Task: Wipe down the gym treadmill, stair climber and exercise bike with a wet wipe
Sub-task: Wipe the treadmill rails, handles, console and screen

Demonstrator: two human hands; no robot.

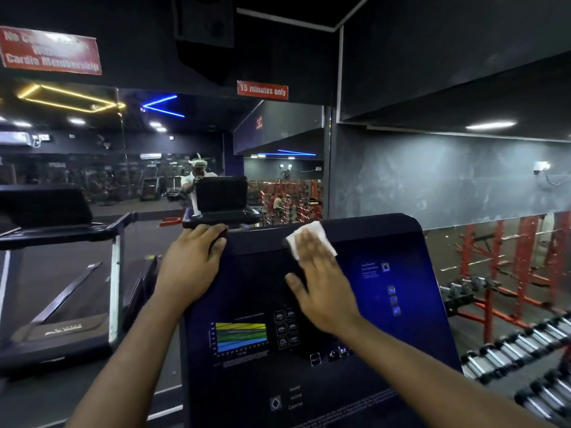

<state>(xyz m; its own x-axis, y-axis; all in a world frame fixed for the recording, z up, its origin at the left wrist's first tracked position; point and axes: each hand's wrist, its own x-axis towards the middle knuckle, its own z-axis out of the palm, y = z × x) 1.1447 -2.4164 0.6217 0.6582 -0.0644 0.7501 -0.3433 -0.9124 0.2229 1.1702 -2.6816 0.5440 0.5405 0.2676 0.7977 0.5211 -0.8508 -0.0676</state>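
Item 1. Treadmill console (386,335): dark sloped panel, fills the frame from centre to 6 o'clock. There is a coloured chart at its 7 o'clock and a block of small icon keys just right of the chart.

Item 2. Wet wipe (312,234): white sheet lying flat on the console's upper edge, at 12 o'clock of the panel. Most of it is covered by fingers.

Item 3. Right hand (321,282): palm down, fingers straight and together, pressing the wet wipe against the panel.

Item 4. Left hand (191,261): at 10 o'clock of the panel, with its fingers curled over the console's top left corner, gripping it.

Item 5. Second treadmill (61,273): at 9 o'clock of the frame, well apart from the hands.

Item 6. Mirror wall (123,168): at 10 to 12 o'clock, reflecting a person in a headset behind a console.

Item 7. Red sign (262,90): at 12 o'clock, reads "15 minutes only".

Item 8. Dumbbell rack (525,350): at 4 o'clock, with red frames above it at 3 o'clock.
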